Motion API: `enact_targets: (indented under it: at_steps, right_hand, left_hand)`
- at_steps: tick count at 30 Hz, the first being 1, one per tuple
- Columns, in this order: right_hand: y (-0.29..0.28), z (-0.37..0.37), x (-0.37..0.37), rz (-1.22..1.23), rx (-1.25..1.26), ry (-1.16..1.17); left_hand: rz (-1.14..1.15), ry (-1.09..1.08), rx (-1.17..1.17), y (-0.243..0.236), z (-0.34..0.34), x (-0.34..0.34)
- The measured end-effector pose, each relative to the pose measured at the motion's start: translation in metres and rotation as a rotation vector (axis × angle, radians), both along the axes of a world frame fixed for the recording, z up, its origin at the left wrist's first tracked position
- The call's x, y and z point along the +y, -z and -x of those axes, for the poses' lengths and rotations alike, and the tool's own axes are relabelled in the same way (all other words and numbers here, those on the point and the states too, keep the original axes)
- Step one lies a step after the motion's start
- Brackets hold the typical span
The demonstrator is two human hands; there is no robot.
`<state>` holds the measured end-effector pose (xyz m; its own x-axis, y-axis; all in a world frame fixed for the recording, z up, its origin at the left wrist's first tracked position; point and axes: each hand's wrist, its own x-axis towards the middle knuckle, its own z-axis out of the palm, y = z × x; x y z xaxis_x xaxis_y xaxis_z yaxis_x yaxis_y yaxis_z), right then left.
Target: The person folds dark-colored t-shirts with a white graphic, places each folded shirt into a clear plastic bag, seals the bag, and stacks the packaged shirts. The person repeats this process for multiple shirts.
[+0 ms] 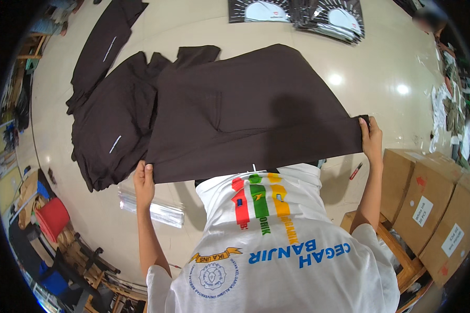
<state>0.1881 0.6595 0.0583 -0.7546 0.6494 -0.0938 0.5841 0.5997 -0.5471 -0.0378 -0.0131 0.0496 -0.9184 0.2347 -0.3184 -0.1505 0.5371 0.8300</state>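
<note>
A dark brown garment [245, 99] is stretched out flat in front of me, its near edge pulled almost straight. My left hand [144, 180] grips the near left corner, thumb on top and fingers underneath. At the opposite end my right hand [371, 138] is closed on the right corner, a little farther from me. A pocket-like seam shows on the cloth, and my shadow falls across it. Against its left side lies a second dark brown garment [112, 120], rumpled and bearing short white strips; its sleeve-like part [107, 44] reaches away to the far left.
Stacks of packaged goods with a black and white print [331, 21] lie at the far side of the pale tiled floor [193, 23]. Clear plastic bags [154, 206] are near my left forearm. Cardboard boxes [423, 203] stand at right, near a red pen [355, 171].
</note>
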Motion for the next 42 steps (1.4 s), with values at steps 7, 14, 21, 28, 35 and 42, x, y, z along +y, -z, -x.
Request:
enact_targets:
  at_steps: [7,14,21,28,35,42]
  right_hand:
    - [0.091,-0.004,-0.044,-0.086,-0.115,0.053]
    - [-0.001,0.151,-0.151,0.043,0.337,-0.144]
    - [0.012,0.259,-0.287,0.201,0.11,-0.573]
    - [0.014,0.264,-0.29,0.317,0.218,-0.617]
    - [0.046,0.264,-0.293,0.262,0.281,-0.59]
    - [0.012,0.217,-0.345,0.085,0.237,-1.004]
  left_hand:
    - [0.112,0.006,-0.057,0.06,-0.019,0.015]
    - [0.305,-0.102,0.59,0.006,-0.022,0.115]
    - [0.354,0.085,0.482,-0.01,-0.027,0.196]
    - [0.556,0.114,0.447,-0.007,-0.031,0.201]
    - [0.584,0.137,0.412,-0.013,-0.028,0.21]
    - [0.182,0.148,0.307,0.014,0.002,0.172]
